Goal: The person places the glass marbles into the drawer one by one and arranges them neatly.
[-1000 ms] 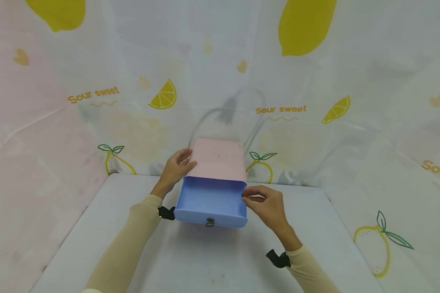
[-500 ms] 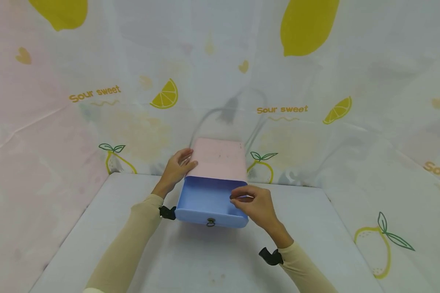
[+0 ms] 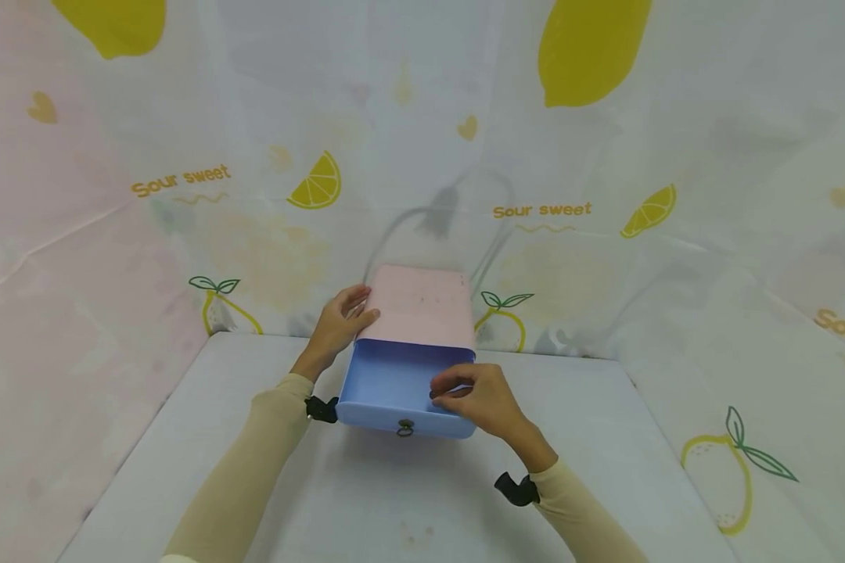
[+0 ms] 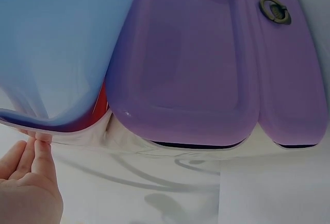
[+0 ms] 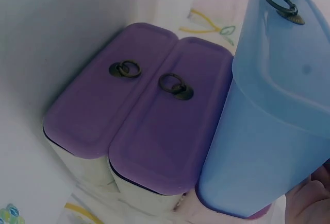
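A pink drawer cabinet [image 3: 418,305] has its top blue drawer [image 3: 394,375] pulled out, with a dark ring handle on the front. My left hand [image 3: 338,320] rests against the cabinet's left side, thumb at the top edge; in the left wrist view its fairly straight fingers [image 4: 45,165] touch the casing's rim. My right hand [image 3: 482,399] is over the right part of the drawer, thumb and index fingertips pinched together on a small dark thing [image 3: 433,395], too small to identify. In the right wrist view only part of that hand [image 5: 312,198] shows, beside the drawer.
Below the blue drawer are two closed purple drawers [image 5: 154,131] with ring handles. The cabinet stands on a white table [image 3: 408,500] near a lemon-print backdrop [image 3: 394,117]. Black camera mounts [image 3: 517,490] sit at both wrists.
My right hand has moved left from beside the drawer's right edge to over its inside, and slightly lower. The left hand, cabinet and drawer stay in place.
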`<state>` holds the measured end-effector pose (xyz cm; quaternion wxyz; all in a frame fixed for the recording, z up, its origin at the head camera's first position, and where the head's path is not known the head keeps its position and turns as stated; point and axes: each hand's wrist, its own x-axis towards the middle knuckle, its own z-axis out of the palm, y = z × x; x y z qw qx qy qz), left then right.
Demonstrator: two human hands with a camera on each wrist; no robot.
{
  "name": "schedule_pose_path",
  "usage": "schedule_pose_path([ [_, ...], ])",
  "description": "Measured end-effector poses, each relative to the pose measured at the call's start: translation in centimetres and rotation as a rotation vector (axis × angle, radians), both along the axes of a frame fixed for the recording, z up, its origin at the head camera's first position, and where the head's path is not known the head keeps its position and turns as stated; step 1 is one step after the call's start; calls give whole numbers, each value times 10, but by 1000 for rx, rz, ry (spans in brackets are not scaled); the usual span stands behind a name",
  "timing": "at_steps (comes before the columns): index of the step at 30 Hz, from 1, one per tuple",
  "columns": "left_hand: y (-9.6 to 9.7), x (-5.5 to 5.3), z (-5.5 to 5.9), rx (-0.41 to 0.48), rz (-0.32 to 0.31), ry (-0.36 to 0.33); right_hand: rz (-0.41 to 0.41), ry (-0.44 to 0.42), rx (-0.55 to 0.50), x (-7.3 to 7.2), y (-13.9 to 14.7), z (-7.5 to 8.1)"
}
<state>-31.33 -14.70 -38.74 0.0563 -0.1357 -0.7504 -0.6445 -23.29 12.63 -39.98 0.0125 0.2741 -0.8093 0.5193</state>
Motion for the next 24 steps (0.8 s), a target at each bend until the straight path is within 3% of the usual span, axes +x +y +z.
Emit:
schedule_pose_path([
  [13,1,1,1,-14,4,0,182,54,326,-9,0,13],
  [24,1,-1,0,14,-17,-4,316,-5,495,-17,-3,22],
])
